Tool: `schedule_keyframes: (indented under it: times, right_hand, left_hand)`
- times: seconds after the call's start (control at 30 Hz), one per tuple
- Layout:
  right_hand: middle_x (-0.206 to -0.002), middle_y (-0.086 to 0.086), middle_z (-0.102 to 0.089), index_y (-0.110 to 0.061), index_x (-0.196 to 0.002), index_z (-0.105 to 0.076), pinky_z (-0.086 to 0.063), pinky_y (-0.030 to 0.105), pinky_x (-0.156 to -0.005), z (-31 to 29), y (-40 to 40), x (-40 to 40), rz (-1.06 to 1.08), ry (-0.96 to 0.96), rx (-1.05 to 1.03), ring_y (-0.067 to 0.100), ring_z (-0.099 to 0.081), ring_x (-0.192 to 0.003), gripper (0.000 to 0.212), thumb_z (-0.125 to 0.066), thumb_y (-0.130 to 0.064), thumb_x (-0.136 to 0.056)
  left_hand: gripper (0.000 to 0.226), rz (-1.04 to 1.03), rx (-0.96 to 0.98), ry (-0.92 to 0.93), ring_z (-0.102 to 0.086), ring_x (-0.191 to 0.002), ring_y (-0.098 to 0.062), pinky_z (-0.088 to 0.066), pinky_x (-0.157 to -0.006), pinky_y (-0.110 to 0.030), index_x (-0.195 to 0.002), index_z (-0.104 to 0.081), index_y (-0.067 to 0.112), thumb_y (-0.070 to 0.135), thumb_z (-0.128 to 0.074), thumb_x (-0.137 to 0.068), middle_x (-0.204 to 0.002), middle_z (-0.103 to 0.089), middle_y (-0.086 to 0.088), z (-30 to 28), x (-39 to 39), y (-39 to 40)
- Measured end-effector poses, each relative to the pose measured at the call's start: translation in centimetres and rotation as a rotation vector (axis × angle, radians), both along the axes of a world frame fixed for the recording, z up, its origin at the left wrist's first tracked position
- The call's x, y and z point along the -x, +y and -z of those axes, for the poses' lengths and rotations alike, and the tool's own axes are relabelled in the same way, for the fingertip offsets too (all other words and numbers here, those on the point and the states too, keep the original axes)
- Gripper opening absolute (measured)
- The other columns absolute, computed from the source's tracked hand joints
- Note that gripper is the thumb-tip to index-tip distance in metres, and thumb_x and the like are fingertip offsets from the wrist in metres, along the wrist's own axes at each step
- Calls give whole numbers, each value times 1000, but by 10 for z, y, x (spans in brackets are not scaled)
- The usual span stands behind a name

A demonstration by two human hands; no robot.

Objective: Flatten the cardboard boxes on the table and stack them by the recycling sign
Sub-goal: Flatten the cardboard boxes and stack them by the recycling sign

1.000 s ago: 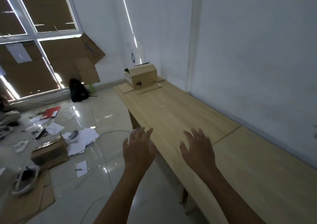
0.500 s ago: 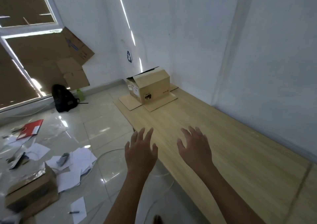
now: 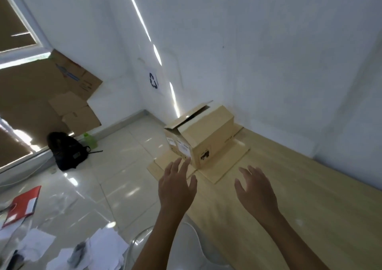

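- Standing on flattened sheets of brown cardboard [image 3: 225,167] at the far end of the pale wooden table [image 3: 310,197]: an upright brown cardboard box [image 3: 204,134], flaps open.
- On the white wall behind the box, up and to the left: a white paper recycling sign [image 3: 154,80].
- Nearer than the box, over the table's left edge: both bare hands, left hand [image 3: 176,185] beside right hand [image 3: 256,189].
- On the tiled floor [image 3: 124,166] left of the table: a black backpack [image 3: 68,150].

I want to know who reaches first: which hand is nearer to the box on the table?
Left. The left hand has its fingertips just before the box, at its near corner. The right hand hovers over the table, farther back.
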State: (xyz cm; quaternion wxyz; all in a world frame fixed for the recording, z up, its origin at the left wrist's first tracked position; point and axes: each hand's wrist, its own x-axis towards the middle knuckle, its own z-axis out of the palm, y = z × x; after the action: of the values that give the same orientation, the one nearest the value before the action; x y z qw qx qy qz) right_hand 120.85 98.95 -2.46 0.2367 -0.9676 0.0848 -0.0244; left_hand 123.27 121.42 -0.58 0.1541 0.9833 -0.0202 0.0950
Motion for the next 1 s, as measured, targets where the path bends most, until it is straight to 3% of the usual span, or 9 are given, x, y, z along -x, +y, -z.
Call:
schedule_keyframes:
  times: [0.2, 0.37, 0.47, 0.57, 0.67, 0.73, 0.87, 0.93, 1.0]
  right_hand:
    - [-152, 4, -42, -20, -143, -47, -28, 42, -117, 0, 41, -101, 98, -38, 12, 27, -27, -146, 49, -46, -39, -98]
    - [-154, -1, -39, -21, -147, -43, -27, 35, -117, 7, 97, -196, 209, -48, -247, 21, -29, -145, 59, -59, -37, -93]
    - [-161, -4, -23, -26, -151, -35, -23, 39, -120, 6, 142, -242, 287, 4, -451, 18, -18, -150, 80, -70, -51, -83]
    - [-164, -10, 0, -27, -157, -16, -10, 36, -123, 21, 174, -263, 272, 80, -378, 10, 3, -151, 104, -68, -68, -76]
    - [-162, -9, 11, -23, -158, -5, -8, 35, -124, 48, 190, -274, 327, 81, -247, 11, 12, -151, 106, -57, -72, -80]
    - [-165, 0, 7, -14, -158, -8, -14, 36, -124, 64, 195, -277, 384, 18, -147, 17, 4, -153, 94, -46, -64, -87]
    - [-165, 6, -11, -9, -155, -22, -28, 33, -119, 81, 205, -272, 504, -123, -66, 20, -14, -152, 70, -53, -21, -94]
    - [-163, 8, -19, -8, -155, -24, -28, 26, -114, 82, 211, -263, 547, -185, -44, 19, -19, -150, 65, -52, -14, -97]
    - [-160, 11, -28, -6, -154, -26, -28, 27, -112, 81, 212, -252, 612, -248, -52, 22, -29, -147, 60, -49, -12, -100]
  left_hand:
    - [49, 222, 86, -57, -39, -141, -16, -43, -108, -38, -142, -51, 35, 42, -56, -94, -151, -46, 8, 2, -145, 50]
    - [36, 397, 341, -11, -48, -130, -18, -32, -104, -24, -131, -64, 30, 28, -62, -95, -141, -56, 7, 8, -291, 91]
    - [42, 429, 391, 93, -48, -131, -24, -38, -106, -34, -137, -56, 32, 32, -59, -95, -143, -54, 2, 21, -360, 105]
    - [60, 419, 301, 243, -41, -137, -37, -39, -109, -51, -150, -40, 29, 46, -57, -95, -154, -38, -11, 47, -394, 109]
    - [72, 431, 286, 368, -34, -140, -41, -38, -108, -56, -155, -27, 30, 58, -53, -94, -159, -24, -15, 71, -405, 109]
    - [73, 436, 230, 379, -28, -142, -39, -35, -110, -56, -156, -25, 31, 62, -48, -94, -161, -19, -13, 83, -404, 105]
    - [75, 448, 171, 290, -26, -138, -39, -40, -103, -59, -155, -30, 31, 66, -47, -90, -158, -18, -14, 97, -392, 103]
    - [77, 488, 187, 240, -24, -139, -40, -40, -102, -62, -154, -32, 30, 67, -50, -89, -158, -17, -15, 100, -381, 106]
    - [84, 535, 209, 239, -19, -141, -38, -34, -105, -63, -154, -32, 31, 71, -56, -84, -159, -12, -15, 99, -371, 106]
